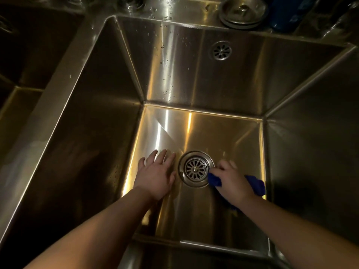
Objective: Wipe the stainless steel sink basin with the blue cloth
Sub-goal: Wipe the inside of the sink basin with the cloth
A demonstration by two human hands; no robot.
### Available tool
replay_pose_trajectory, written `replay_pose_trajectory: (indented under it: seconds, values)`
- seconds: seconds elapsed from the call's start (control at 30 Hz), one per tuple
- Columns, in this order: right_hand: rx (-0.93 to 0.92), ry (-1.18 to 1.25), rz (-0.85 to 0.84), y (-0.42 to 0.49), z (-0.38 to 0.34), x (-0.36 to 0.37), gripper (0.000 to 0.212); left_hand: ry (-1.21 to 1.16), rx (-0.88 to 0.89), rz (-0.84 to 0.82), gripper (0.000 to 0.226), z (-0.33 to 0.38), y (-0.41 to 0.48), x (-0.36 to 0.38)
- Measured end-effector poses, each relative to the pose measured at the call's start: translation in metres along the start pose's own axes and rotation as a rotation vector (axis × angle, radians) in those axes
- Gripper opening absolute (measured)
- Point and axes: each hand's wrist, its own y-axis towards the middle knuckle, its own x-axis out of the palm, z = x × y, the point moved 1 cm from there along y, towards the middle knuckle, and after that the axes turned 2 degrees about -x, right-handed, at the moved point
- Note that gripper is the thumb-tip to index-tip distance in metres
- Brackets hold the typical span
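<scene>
I look down into a deep stainless steel sink basin [204, 131] with a round drain strainer [195, 168] in its floor. My right hand [234, 180] is closed on the blue cloth [256, 184], pressing it on the basin floor just right of the drain; cloth shows on both sides of the hand. My left hand [156, 174] lies flat on the floor left of the drain, fingers spread, holding nothing.
An overflow grille [221, 50] sits in the back wall, which carries water spots. A round metal lid [242, 11] and a dark blue bottle [285, 14] stand on the back ledge. A second basin [29, 55] lies to the left.
</scene>
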Motion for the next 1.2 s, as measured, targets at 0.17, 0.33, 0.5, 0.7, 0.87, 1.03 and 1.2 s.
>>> replay_pose_trajectory:
  seconds: [0.17, 0.33, 0.5, 0.7, 0.87, 1.03, 1.2]
  values:
    - [-0.142, -0.005, -0.069, -0.014, -0.013, 0.005, 0.047, 0.010, 0.016, -0.001, 0.059, 0.004, -0.001, 0.002]
    - [-0.051, -0.095, 0.001, 0.016, 0.007, -0.009, 0.045, 0.024, 0.028, 0.008, 0.061, 0.003, -0.001, 0.001]
    - [-0.130, -0.107, -0.090, -0.021, -0.012, 0.005, 0.048, 0.003, 0.027, 0.023, 0.062, 0.001, -0.001, 0.002]
    - [0.017, -0.062, 0.032, 0.022, 0.017, -0.022, 0.049, 0.020, 0.027, 0.013, 0.062, 0.000, 0.002, 0.002]
    - [-0.010, -0.076, -0.025, 0.002, 0.012, -0.016, 0.045, 0.009, 0.016, 0.016, 0.062, 0.001, 0.002, 0.001]
    - [-0.092, -0.054, -0.048, 0.001, 0.010, -0.008, 0.046, 0.001, 0.019, 0.009, 0.062, 0.002, 0.001, 0.003]
    - [-0.080, -0.068, 0.023, 0.044, 0.014, -0.022, 0.039, 0.015, 0.020, 0.029, 0.062, -0.003, 0.004, 0.006]
